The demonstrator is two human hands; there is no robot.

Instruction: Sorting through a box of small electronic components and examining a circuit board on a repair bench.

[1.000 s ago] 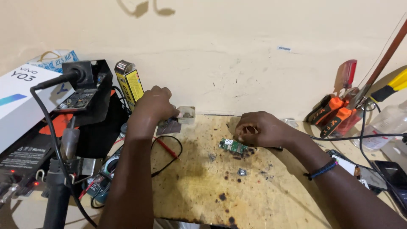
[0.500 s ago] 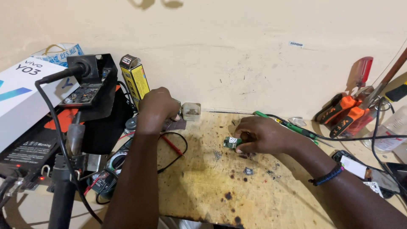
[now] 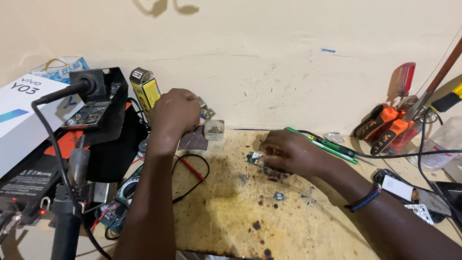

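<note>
Two hands | left hand grip unclear at board's back edge | right hand pinches circuit board

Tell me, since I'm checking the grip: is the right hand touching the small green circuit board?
Touching: the head view shows the right hand pressing on the green circuit board.

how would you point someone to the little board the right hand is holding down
Start at the stained wooden board covering the bench, then go to its upper middle, where the right hand rests. Sticking out from under the fingertips is a small green circuit board, the only green, flat part there, unlike the loose dark chip nearer you.
</note>
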